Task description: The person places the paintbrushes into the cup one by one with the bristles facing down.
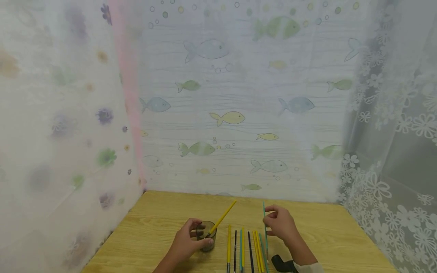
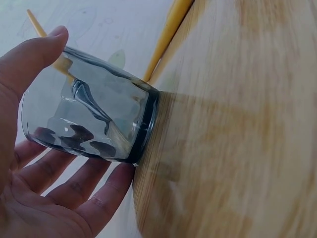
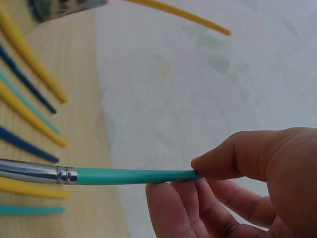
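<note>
My left hand is curled round a smoky, see-through glass that stands on the wooden table. Inside leans a yellow-handled paintbrush, its pale bristles down at the glass bottom. Between thumb and fingers, my right hand pinches the tapered handle end of a teal paintbrush. This brush points down, metal ferrule lowest, its bristles outside the right wrist view. Several more paintbrushes lie side by side between the hands, among them a yellow brush, a dark blue brush and a teal brush.
The wood-grain table backs onto a white curtain printed with fish. A flowered curtain hangs at the left, and a sheer lace curtain at the right. A black strap mount sits at my right wrist.
</note>
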`<state>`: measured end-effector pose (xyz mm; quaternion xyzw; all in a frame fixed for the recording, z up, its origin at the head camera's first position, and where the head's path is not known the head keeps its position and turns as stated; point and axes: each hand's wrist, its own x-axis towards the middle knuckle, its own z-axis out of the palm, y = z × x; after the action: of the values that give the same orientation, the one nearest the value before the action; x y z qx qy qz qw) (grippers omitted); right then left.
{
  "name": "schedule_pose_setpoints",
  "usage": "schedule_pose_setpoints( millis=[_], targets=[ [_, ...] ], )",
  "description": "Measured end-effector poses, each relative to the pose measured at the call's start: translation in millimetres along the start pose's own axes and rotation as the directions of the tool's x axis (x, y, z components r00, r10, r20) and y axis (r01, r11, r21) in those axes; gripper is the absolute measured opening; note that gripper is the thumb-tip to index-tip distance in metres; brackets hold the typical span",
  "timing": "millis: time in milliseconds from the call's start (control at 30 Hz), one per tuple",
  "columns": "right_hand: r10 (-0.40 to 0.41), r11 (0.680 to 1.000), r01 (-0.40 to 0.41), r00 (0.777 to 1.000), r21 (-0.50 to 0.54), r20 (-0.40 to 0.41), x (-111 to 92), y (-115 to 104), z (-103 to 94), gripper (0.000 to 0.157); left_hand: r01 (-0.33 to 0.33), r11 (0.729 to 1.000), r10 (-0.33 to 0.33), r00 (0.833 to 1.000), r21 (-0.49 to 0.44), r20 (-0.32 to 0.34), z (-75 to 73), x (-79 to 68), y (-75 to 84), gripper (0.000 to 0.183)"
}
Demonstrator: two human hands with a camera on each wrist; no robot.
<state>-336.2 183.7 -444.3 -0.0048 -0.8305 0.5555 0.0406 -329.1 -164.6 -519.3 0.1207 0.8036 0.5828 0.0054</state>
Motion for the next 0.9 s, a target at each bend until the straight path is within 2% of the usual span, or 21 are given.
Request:
schedule_pose_setpoints(
  millis=[200, 333, 567, 900],
  targets=[
    [-0.036, 0.997, 0.037, 0.999, 0.070, -0.021, 2, -16, 1.5, 0.035, 0.006, 1.000, -0.006, 1.000, 0.002, 0.003, -0.7, -2.3, 1.4, 0.085],
    [-0.030, 0.993, 0.035, 0.999, 0.113, -0.040, 1, -25, 4.0, 0.033, 0.004, 1.000, -0.004, 1.000, -0.002, 0.009, -1.5, -1.6, 0.6, 0.082],
    [-0.020, 0.991, 0.029, 0.998, 0.134, -0.066, -2, -29, 10.0, 0.034, -0.027, 1.000, 0.027, 0.999, 0.001, 0.018, -1.8, -1.4, 0.6, 0.064],
    [-0.093, 0.981, 0.109, 0.990, 0.161, -0.104, -8, -35, 13.8, 0.030, -0.036, 0.999, 0.036, 0.999, 0.006, 0.035, -4.0, -2.6, 3.7, 0.061]
  ],
)
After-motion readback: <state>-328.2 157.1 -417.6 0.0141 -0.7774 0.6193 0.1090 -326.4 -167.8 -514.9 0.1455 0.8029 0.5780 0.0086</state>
